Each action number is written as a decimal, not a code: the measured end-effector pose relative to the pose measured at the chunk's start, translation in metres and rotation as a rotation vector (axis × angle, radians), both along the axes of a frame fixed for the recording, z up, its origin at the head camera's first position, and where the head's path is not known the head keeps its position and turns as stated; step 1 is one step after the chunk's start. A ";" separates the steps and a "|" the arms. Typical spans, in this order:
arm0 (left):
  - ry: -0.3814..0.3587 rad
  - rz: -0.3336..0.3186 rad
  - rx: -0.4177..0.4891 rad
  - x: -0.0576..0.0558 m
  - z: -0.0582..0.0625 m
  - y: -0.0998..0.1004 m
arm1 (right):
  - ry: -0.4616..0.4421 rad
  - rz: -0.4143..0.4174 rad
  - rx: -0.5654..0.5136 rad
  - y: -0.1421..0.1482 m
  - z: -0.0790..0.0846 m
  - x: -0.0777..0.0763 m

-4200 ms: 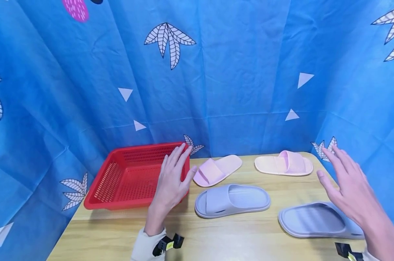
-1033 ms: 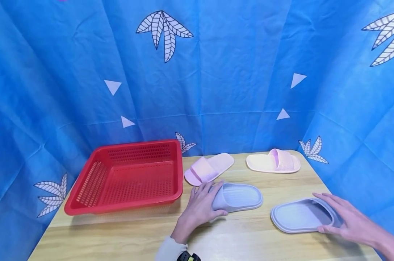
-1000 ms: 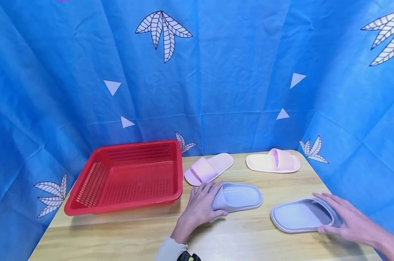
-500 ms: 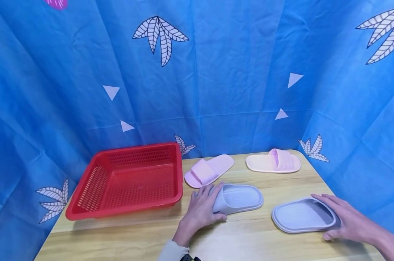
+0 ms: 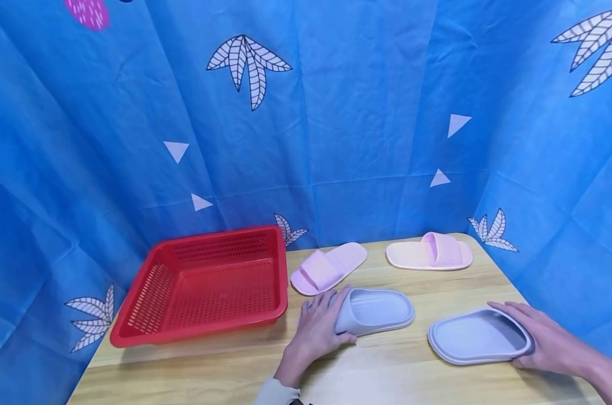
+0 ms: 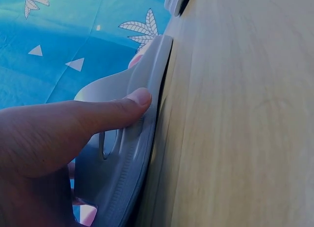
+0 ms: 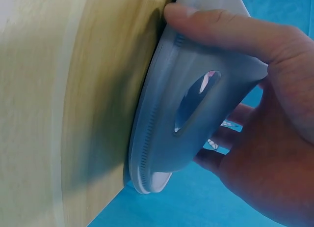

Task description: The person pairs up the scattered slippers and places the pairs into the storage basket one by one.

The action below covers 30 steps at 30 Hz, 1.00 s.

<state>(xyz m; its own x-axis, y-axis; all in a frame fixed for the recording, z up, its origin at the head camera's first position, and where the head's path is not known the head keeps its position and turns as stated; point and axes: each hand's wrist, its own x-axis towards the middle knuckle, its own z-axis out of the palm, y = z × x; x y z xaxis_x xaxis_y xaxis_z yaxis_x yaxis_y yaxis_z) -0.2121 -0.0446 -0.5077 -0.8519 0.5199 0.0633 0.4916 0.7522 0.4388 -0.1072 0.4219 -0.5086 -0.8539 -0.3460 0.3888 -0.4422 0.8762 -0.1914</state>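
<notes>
My left hand point(image 5: 316, 329) grips the toe end of a grey-blue slide slipper point(image 5: 379, 310) at mid-table. In the left wrist view, the thumb presses along the slipper's side point(image 6: 132, 153) near a slot in the strap, while the other fingers are mostly hidden behind it. At the right, my right hand point(image 5: 551, 344) holds the matching slipper point(image 5: 473, 337) across its strap, the heel pointing left. The right wrist view shows that thumb by the sole edge, fingers round the far side of the strap point(image 7: 162, 119).
A red perforated plastic basket point(image 5: 282, 304) stands at the left of the wooden table point(image 5: 367, 374). Behind the grey pair lie a pink slipper point(image 5: 321, 270) and a paler pink one point(image 5: 412, 255). A blue patterned curtain point(image 5: 367, 112) closes off the back and sides.
Both hands have come down from above the table onto the grey slippers. Over the last second the right thumb has shifted back along its slipper; both slippers stay nearly in place.
</notes>
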 end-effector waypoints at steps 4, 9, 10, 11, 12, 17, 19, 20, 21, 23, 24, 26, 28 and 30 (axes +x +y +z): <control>-0.007 0.004 0.015 0.001 0.000 0.002 | -0.037 -0.029 0.026 0.001 0.002 0.001; -0.015 0.000 0.009 0.003 -0.001 0.004 | -0.096 -0.071 0.046 0.004 0.001 0.006; -0.014 0.000 0.008 0.004 -0.001 0.004 | -0.098 -0.075 0.049 0.004 0.001 0.007; -0.014 0.002 0.005 0.004 -0.001 0.005 | -0.094 -0.077 0.050 0.004 0.001 0.007; -0.014 0.004 0.005 0.004 -0.001 0.005 | -0.090 -0.078 0.050 0.004 0.001 0.007; 0.000 0.011 0.013 0.004 0.001 0.004 | -0.028 -0.050 0.011 0.004 0.000 0.004; 0.012 0.009 0.011 0.004 0.002 0.003 | -0.030 -0.031 -0.024 0.004 -0.001 0.004; 0.021 0.008 0.012 0.004 0.004 0.003 | -0.031 -0.023 -0.041 0.004 -0.001 0.004; 0.029 0.007 0.010 0.004 0.005 0.003 | -0.036 -0.014 -0.061 0.004 -0.001 0.004; 0.046 0.007 0.006 0.004 0.009 0.002 | -0.030 0.002 -0.095 0.005 -0.002 0.005; 0.055 0.007 0.005 0.004 0.011 0.002 | -0.025 0.001 -0.104 0.005 -0.001 0.005; 0.078 0.007 0.005 0.005 0.016 0.002 | -0.009 -0.010 -0.110 0.006 0.000 0.005; 0.097 0.002 0.005 0.007 0.021 0.002 | 0.002 -0.029 -0.108 0.006 0.003 0.005; 0.120 -0.006 0.010 0.010 0.027 0.003 | -0.010 -0.058 -0.097 0.006 0.007 0.005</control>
